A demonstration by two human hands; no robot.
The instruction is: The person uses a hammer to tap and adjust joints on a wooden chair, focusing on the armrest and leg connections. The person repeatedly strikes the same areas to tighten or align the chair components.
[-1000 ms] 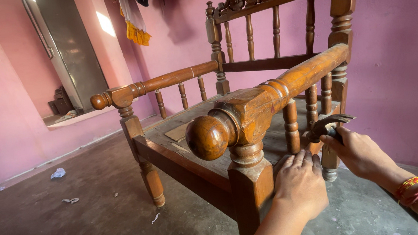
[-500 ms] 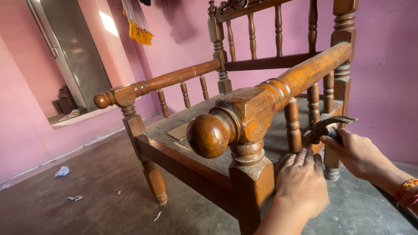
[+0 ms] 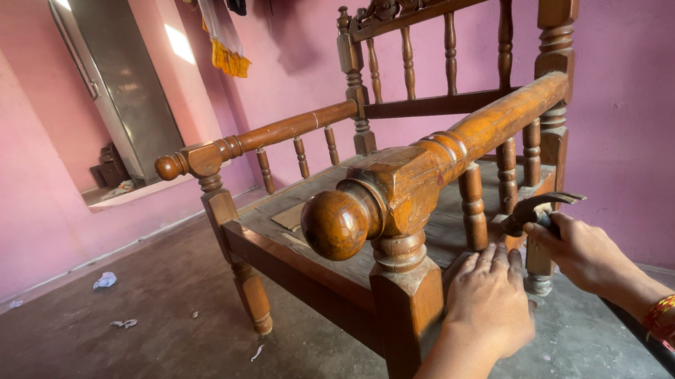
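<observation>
Pink walls and a concrete floor (image 3: pixel 150 311) surround a carved wooden chair (image 3: pixel 400 185). Judging by the pose, hammering at its side rail is underway: the left hand (image 3: pixel 490 304) lies flat and open against the rail, while the right hand (image 3: pixel 580 251) grips a hammer (image 3: pixel 539 208). Next calls for a steady aim; any nail is hidden.
</observation>
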